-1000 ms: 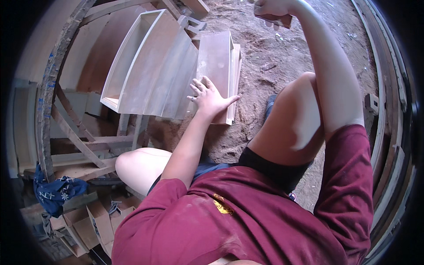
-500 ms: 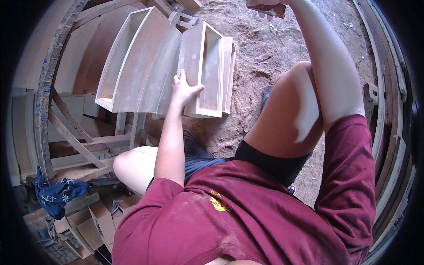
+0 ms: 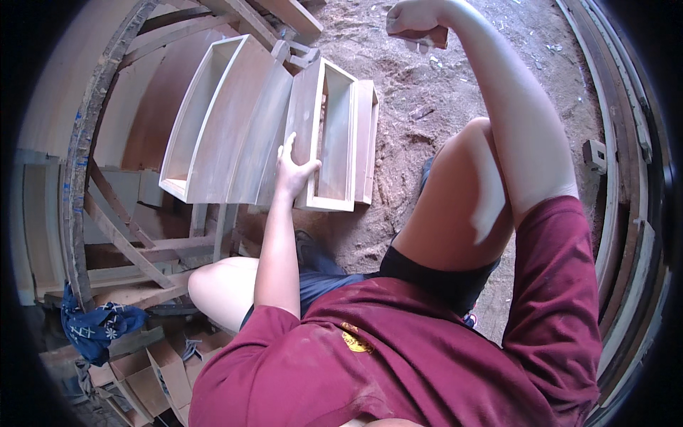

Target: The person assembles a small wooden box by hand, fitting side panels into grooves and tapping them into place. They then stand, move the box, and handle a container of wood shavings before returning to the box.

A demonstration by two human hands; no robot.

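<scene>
A pale wooden drawer (image 3: 304, 107), an open-topped long box, stands on edge among similar boxes in front of me. My left hand (image 3: 293, 171) grips its near end, the thumb at the rim and the fingers stretched along the side board. Farther off to the right, my right hand (image 3: 416, 18) is raised with bent wrist, closed round a reddish-brown block (image 3: 430, 37). That block is apart from the drawer, and part of it is hidden by the hand. Close to the drawer's left side sits a larger wooden box (image 3: 228, 121); a narrower one (image 3: 366, 142) stands at its right.
Rough timber framing (image 3: 128, 235) fills the left side, with a blue patterned cloth (image 3: 99, 327) hung on it. More wooden boxes (image 3: 153, 373) lie at lower left. Stacked boards (image 3: 626, 213) line the right edge. Dusty ground (image 3: 398, 149) lies between, and my knees flank it.
The whole view has shifted, so the boxes and both hands sit lower in the picture. My right hand with the block appears slightly farther left. The left hand keeps its place on the drawer.
</scene>
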